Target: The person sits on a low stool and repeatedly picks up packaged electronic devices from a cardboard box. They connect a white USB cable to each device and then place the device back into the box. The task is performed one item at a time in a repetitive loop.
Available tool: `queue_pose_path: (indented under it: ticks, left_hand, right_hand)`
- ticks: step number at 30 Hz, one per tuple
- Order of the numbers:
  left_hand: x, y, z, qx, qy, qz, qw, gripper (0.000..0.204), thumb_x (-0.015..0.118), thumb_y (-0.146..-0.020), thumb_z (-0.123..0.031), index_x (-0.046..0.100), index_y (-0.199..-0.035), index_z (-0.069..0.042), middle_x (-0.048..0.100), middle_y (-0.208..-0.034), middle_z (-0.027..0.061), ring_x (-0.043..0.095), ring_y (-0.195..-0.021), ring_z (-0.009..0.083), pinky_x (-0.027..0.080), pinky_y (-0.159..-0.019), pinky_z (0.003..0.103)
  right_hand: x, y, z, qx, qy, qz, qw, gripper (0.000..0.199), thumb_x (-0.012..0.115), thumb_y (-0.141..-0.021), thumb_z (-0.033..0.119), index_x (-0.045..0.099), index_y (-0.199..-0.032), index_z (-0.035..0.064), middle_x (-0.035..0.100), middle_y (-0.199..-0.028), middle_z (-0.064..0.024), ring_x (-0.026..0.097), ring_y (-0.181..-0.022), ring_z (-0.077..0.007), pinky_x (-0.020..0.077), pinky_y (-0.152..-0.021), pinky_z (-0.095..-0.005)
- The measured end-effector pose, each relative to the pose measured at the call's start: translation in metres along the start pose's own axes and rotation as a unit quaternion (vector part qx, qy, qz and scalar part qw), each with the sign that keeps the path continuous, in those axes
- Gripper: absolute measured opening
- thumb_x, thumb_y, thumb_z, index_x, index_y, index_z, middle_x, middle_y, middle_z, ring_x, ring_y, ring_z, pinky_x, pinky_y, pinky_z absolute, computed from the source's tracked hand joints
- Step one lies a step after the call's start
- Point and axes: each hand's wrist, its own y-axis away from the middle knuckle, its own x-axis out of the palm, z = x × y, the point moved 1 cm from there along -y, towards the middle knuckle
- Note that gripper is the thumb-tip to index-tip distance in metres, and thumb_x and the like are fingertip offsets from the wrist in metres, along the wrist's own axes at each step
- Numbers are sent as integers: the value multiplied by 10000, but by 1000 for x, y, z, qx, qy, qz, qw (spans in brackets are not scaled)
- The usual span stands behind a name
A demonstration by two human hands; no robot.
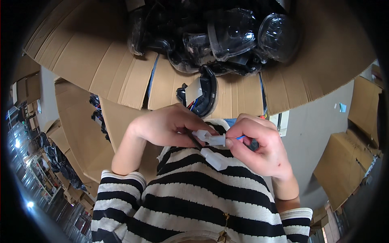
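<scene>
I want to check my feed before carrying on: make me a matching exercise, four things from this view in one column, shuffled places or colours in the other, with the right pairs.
Things
1. Upper white connector
2. Lower white connector
3. Wire at the right hand's fingers
4. Pile of black parts

Places and colours
A. Blue
B. On the cardboard, at the top of the picture
C. Below the fingers, in front of the striped top
D. Between the left hand and the right hand

Right pairs: 1-D, 2-C, 3-A, 4-B
</scene>
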Motion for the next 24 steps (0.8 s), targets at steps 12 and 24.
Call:
queue_pose_path:
  ticks: [12,24]
  left_hand:
    - [-14,-18,1,-106,4,235,966,321,591,-644,-5,550,-954,71,594,-801,168,601,-690,245,468,-586,276]
    - [-6,-1,0,-155,169,-78,970,337,346,-875,-66,445,-1195,-20,550,-1007,29,501,-738,110,437,-706,226]
  right_hand:
    - [0,-10,0,-46,79,39,995,65,564,-659,16,516,-697,-5,503,-619,-97,495,-533,-240,378,-474,-308]
    - [-22,11,-16,35,-7,-77,996,28,549,-738,27,555,-741,0,489,-625,-26,396,-508,-90,307,-464,-214]
